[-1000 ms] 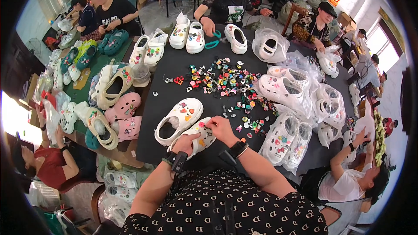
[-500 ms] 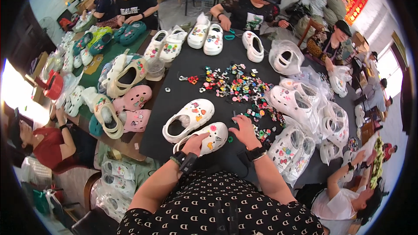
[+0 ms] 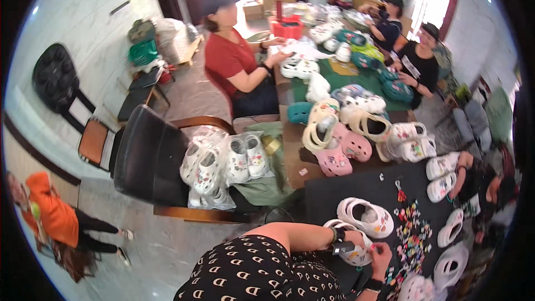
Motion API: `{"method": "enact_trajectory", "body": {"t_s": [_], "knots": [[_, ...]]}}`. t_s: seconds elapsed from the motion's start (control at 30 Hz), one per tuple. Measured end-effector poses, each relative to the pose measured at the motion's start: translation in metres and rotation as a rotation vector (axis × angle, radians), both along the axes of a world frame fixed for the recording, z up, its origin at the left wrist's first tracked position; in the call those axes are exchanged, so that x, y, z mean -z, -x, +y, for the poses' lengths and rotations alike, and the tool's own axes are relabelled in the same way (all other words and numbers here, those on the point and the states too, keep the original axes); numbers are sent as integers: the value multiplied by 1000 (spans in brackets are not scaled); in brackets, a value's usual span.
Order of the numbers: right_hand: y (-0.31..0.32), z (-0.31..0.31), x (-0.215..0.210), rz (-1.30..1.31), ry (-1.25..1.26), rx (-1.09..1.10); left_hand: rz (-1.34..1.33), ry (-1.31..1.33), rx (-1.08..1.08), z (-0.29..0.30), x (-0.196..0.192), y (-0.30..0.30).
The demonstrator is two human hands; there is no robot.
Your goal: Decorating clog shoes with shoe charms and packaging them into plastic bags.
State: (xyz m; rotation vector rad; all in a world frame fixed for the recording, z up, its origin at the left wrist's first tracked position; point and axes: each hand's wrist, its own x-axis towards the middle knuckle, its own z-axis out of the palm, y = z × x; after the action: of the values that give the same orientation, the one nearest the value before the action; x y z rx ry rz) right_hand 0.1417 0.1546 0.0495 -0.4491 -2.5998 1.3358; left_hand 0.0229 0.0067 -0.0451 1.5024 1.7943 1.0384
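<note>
Clog [image 3: 356, 257], white with charms on its toe, rests on the near part of the black table [image 3: 329, 192], in front of the person's body; the left hand [image 3: 355, 236], partly hidden behind its own wrist and a black device [image 3: 343, 247], grips it; the right hand [image 3: 381, 255] is at the toe, its fingers bent close to the surface, and I cannot tell whether they pinch anything; a dark band [image 3: 372, 285] circles the right wrist.

Just beyond the held clog lies a second clog [image 3: 382, 224], also white and decorated; to its right a loose heap of small coloured charms [image 3: 411, 238] spreads across the black surface; farther right, a co-worker's hand [image 3: 462, 168] is at a white pair [image 3: 442, 185].

Past the black table's far left corner, pink clogs [image 3: 335, 161] lie against a beige clog [image 3: 317, 110]; behind them stands a green table [image 3: 337, 81], where a person in red [image 3: 229, 58] sits; bagged clogs [image 3: 207, 170] lie beside a black chair [image 3: 149, 159] at left.
</note>
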Motion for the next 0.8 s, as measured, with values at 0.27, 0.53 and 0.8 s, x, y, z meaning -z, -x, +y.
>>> {"method": "enact_trajectory", "body": {"t_s": [0.27, 0.53, 0.8], "knots": [[6, 26, 32, 96, -4, -80, -326, 107, -242, -6, -49, 4], [1, -18, -44, 10, -213, -109, -287, 97, -427, -38, -67, 2], [3, 9, -11, 10, -110, -196, -235, 121, -614, -65, -88, -8]]}}
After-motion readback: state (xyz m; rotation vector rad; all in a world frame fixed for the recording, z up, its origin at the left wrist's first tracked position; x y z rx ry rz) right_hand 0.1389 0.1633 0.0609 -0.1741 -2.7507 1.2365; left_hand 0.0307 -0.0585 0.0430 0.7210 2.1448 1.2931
